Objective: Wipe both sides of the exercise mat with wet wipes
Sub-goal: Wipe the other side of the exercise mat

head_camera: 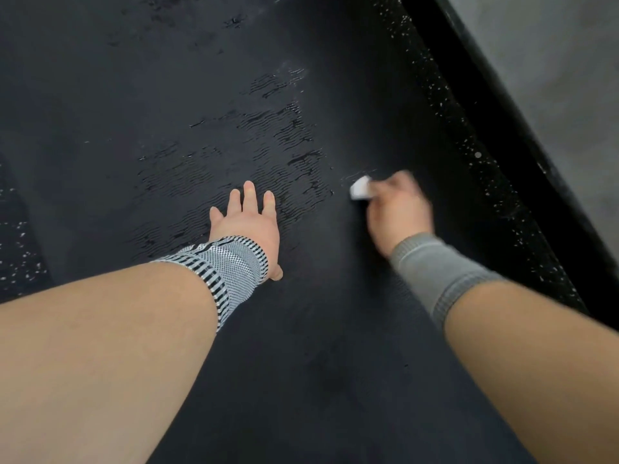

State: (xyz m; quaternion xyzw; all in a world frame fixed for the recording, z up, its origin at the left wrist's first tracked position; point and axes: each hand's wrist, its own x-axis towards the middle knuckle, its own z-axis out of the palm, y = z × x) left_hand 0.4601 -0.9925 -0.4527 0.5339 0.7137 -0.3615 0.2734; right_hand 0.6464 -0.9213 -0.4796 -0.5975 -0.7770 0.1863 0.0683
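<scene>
A black exercise mat (201,95) lies flat and fills most of the view, with wet streaks glistening across its middle. My left hand (246,226) rests flat on the mat with its fingers spread, a striped band around the wrist. To its right, my right hand (397,209) is blurred by motion and grips a small white wet wipe (360,188) against the mat near its right edge. A grey band covers that wrist.
Speckled black floor (469,155) runs along the mat's right edge and shows again at the lower left (16,249). A dark baseboard (522,122) and a grey wall (552,55) rise at the upper right.
</scene>
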